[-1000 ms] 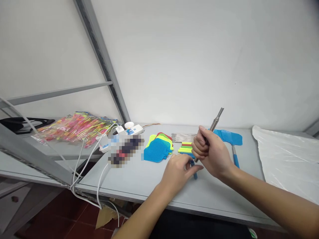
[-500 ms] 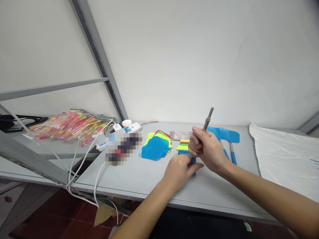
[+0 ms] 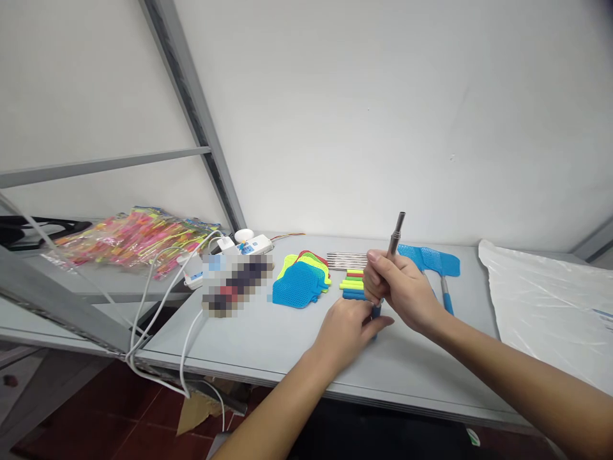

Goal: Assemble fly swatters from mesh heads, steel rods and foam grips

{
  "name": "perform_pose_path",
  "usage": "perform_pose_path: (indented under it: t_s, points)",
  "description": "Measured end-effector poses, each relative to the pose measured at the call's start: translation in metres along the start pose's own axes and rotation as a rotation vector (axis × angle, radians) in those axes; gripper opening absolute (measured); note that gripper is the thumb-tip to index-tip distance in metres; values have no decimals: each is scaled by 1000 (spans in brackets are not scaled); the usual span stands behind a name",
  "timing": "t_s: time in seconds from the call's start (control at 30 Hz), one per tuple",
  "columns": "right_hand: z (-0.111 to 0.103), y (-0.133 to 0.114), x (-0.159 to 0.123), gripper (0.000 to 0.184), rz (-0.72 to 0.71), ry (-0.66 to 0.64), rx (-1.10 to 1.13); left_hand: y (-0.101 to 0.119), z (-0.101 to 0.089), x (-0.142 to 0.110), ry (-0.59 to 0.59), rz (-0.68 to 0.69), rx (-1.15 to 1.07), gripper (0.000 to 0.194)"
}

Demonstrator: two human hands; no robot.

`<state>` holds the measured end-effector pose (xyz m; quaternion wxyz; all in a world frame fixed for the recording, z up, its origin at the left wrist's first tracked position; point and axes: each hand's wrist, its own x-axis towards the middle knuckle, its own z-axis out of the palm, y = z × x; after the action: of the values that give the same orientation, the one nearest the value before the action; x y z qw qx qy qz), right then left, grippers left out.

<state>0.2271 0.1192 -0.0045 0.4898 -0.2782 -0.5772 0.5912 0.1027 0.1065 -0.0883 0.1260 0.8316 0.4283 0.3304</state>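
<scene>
A metal telescopic rod (image 3: 395, 237) stands nearly upright, with my right hand (image 3: 400, 281) wrapped round it. At the rod's lower end is a blue handle (image 3: 377, 311), which my left hand (image 3: 348, 326) grips just below my right one. Left of my hands lies a stack of fly swatter heads (image 3: 299, 284), blue on top with yellow and red ones beneath. Several metal rods (image 3: 345, 260) and a row of coloured handle tubes (image 3: 352, 285) lie behind my hands. Blue fly swatters (image 3: 447, 264) with rods and handles lie to the right, partly behind my right hand.
A white plastic sheet or bag (image 3: 550, 300) covers the table's right side. Power strips (image 3: 256, 246) with white cables (image 3: 184, 358) lie at the left, by a blurred object (image 3: 237, 291). Bagged colourful goods (image 3: 138, 239) rest beyond the metal shelf post (image 3: 191, 108).
The rod's top has shifted slightly left and down, and it stands a little more upright. Both hands keep their hold in nearly the same place.
</scene>
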Motion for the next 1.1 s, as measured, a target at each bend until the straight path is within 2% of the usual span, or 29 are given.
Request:
perform_pose_path:
  t_s: [0.17, 0.27, 0.4, 0.5, 0.7, 0.8, 0.9, 1.0, 1.1]
  points:
    - [-5, 3, 0, 44, 12, 2, 5, -1, 0, 0, -18, -8, 4, 38]
    - [-9, 0, -2, 42, 21, -38, -99, -1, 0, 0, -33, -12, -9, 36]
    - [-14, -8, -4, 23, 44, -114, -316, 0, 1, 0, -43, -18, -32, 33]
    - [-17, -11, -5, 16, 41, -88, -346, 1, 0, 0, -55, -26, -42, 32]
    - [-11, -14, -6, 16, -16, 55, -129, 5, -3, 0, -83, 4, -53, 30]
    - [-1, -22, -6, 20, 11, 93, 27, 10, -7, -3, -22, 24, -99, 24]
    - [8, -35, -6, 32, -4, 117, 168, 20, -12, -7, 43, -28, -295, 23]
    - [16, -49, -9, 39, -43, 136, 262, 33, -21, -11, -7, -121, -531, 29]
    - [24, -61, -13, 41, -56, 175, 309, 49, -34, -14, -69, -160, -652, 34]
